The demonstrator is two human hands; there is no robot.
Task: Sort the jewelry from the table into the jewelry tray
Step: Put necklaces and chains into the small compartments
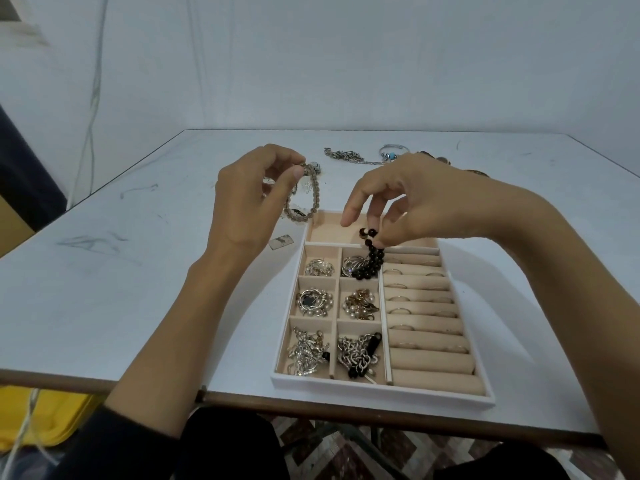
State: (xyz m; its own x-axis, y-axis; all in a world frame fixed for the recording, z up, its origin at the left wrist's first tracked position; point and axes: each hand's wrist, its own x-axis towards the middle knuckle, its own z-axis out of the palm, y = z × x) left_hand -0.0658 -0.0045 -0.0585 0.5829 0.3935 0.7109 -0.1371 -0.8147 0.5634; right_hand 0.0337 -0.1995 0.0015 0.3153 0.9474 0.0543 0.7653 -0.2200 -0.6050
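The beige jewelry tray [381, 391] lies on the white table [138, 289] in front of me. My right hand [426, 202] pinches a black bead bracelet [370, 261], which dangles over the tray's upper compartments. My left hand [252, 195], raised left of the tray, pinches a pale braided chain bracelet [308, 202] that hangs in a loop above the table. The tray's small compartments hold brooches, pearl pieces and silver chains. Thin rings sit between the ring rolls [426, 327] on its right side.
Loose jewelry lies at the far side of the table: a silver chain [346, 155], a bangle with a blue stone [393, 152] and brownish pieces partly hidden behind my right hand. A small tag [281, 241] lies left of the tray. The table's near edge [311, 407] runs just below the tray.
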